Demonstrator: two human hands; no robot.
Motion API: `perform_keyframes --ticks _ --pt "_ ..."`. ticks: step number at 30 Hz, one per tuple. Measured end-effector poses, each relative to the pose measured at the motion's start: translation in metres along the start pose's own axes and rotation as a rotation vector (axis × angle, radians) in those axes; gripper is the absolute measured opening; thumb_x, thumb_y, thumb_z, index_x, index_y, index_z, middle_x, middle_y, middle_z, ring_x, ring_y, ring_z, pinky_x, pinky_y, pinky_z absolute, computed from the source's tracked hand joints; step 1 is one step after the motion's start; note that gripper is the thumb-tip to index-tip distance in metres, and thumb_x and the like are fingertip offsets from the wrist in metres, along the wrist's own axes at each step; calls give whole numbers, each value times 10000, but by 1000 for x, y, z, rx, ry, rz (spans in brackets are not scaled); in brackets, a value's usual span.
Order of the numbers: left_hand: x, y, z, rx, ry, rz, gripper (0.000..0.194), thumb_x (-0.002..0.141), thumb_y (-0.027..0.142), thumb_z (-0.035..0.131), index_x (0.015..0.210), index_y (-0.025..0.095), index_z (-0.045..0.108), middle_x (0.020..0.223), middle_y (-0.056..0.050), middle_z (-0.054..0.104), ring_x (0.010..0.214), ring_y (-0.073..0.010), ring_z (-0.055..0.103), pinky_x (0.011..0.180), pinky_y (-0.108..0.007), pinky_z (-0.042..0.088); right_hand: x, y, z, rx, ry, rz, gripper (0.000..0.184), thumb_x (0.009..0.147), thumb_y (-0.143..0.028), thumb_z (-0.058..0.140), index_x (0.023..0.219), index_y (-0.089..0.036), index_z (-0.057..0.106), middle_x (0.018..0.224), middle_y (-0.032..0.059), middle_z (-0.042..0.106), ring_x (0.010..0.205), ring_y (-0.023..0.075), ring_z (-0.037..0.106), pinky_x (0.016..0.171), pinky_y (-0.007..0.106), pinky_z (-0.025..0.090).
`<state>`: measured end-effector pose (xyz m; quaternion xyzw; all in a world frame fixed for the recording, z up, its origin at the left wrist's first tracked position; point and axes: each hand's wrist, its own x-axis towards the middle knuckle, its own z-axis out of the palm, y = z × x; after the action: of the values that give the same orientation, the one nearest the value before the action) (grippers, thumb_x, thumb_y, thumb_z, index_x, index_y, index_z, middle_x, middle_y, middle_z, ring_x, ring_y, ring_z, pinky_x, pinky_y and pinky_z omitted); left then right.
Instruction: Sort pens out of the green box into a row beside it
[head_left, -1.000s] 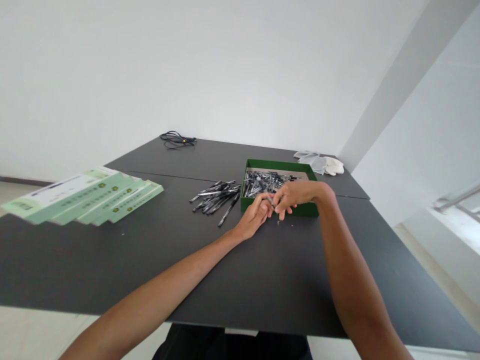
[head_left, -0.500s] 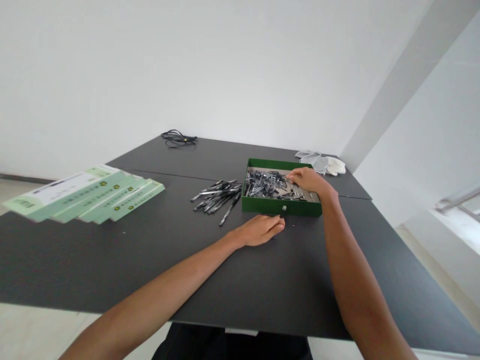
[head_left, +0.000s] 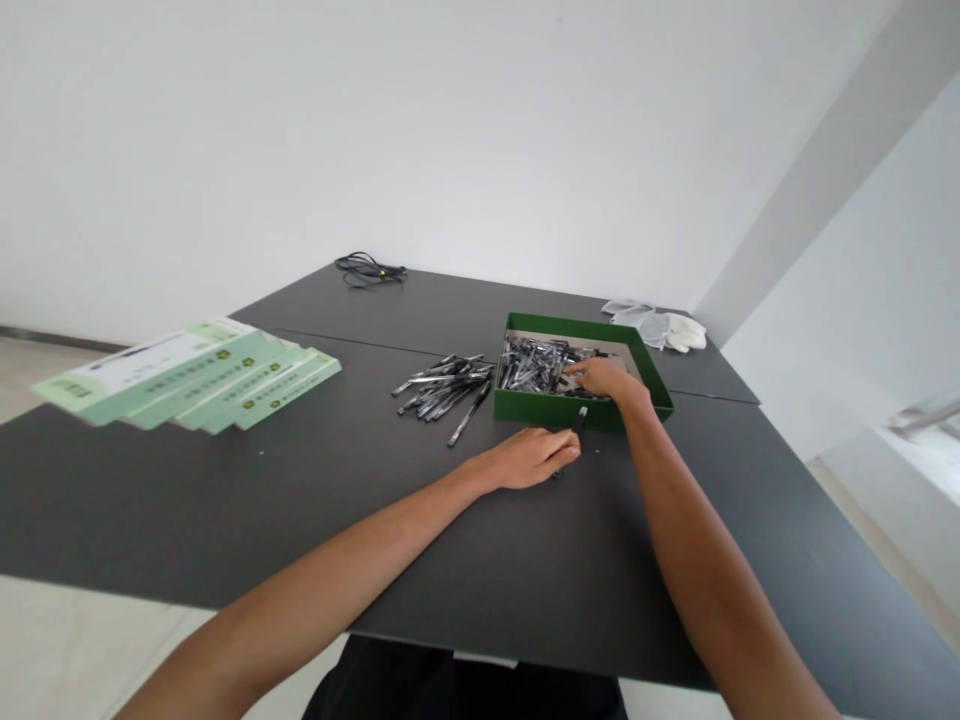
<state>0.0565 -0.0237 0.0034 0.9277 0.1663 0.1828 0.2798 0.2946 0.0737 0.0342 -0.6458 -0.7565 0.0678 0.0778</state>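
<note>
**Q:** What is the main surface?
**A:** One black desk (head_left: pixel 300 510), built from two panels meeting at a seam.

**Q:** Largest items on it?
**A:** At the left, a fanned row of green-and-white cartons (head_left: pixel 195 378), at least four; blur prevents a firmer count. Along the far edge lies one coiled black cable (head_left: pixel 369 268). At the far right corner are bunched white gloves (head_left: pixel 660 330), number unclear.

**Q:** And at centre?
**A:** One open green box (head_left: pixel 540 405), right of centre toward the far side, holding black pens (head_left: pixel 544 365), too many to count. Just left of it, on the desk, sits a loose pile of pens (head_left: pixel 442 390), more than ten, exact count not possible.

**Q:** Hands?
**A:** Two, both the person's own. The right hand (head_left: pixel 600 378) reaches over the box's near wall, fingers extended above the pens; it looks open, but I cannot tell whether it grips anything. The left hand (head_left: pixel 532 458) rests on the desk just in front of the box, fingers curled around a single black pen (head_left: pixel 580 420), whose upper end tilts toward the box.
</note>
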Motion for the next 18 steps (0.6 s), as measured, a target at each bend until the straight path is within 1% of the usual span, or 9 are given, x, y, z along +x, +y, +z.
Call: perform_keyframes --ticks 2,4,8,12,15,18 --pt "0 1 -1 21 -10 -6 350 1119 450 334 1064 220 591 831 -7 665 779 -181 663 722 -260 434 -2 -1 -3 -59 -70 63 379 913 -145 636 1228 -262 810 1206 91 793 1125 256 741 1014 300 526" --pt "0 2 -1 39 -24 -11 355 1122 451 321 1069 221 587 834 -8 668 788 -183 667 726 -260 438 -4 -4 -8 -89 -108 120 363 927 -213 654 1257 -270 796 1243 86 781 1159 249 723 1020 290 514" --pt "0 3 -2 59 -42 -28 364 1124 458 308 1076 225 583 852 -12 682 803 -184 678 740 -258 448 -10 -12 -15 -96 -125 205 276 923 -321 682 1153 -271 826 1215 101 784 1143 273 721 989 328 524" --pt "0 2 -2 77 -37 -17 357 1123 458 316 1081 226 584 856 -13 688 806 -187 685 730 -259 450 -15 -25 -20 -127 -95 239 255 934 -300 649 1112 -266 829 1211 128 777 1151 297 721 977 359 529" --pt "-1 4 -3 94 -49 -29 343 1121 456 333 1090 227 586 878 -16 703 818 -187 692 727 -256 454 -16 -37 -23 -185 -92 271 252 922 -249 632 1079 -224 827 1207 161 771 1152 320 725 969 380 540" --pt "-2 6 -5 112 -56 -42 326 1121 441 344 1102 227 589 890 -20 713 828 -188 700 734 -255 460 -13 -49 -25 -233 -80 300 300 936 -217 577 1123 -176 808 1240 202 752 1149 339 729 955 408 557"
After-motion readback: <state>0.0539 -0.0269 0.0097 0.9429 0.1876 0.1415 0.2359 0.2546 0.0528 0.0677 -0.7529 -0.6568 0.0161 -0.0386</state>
